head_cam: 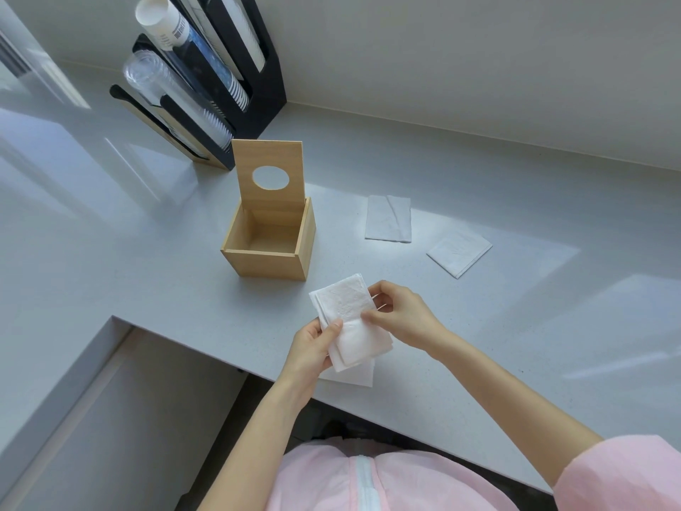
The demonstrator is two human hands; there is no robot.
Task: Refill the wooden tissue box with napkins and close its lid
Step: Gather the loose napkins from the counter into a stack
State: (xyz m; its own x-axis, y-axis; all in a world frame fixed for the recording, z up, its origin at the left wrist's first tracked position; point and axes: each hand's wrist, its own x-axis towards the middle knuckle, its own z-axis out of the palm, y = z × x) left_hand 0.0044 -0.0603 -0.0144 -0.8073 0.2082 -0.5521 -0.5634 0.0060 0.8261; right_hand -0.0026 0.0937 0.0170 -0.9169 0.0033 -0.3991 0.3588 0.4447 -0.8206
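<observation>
Head view showed both hands, left hand [313,344] and right hand [400,313], pinching a napkin stack [350,322] at 5 o'clock from the empty wooden tissue box [271,241]; loose sheets might slip and fan apart.

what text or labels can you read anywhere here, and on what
Paper cup sleeve in the black cup holder: dark vertical print near the top end, too blurred to read.
Wooden tissue box, its open lid, the napkins in the hands and the counter: no text.
</observation>
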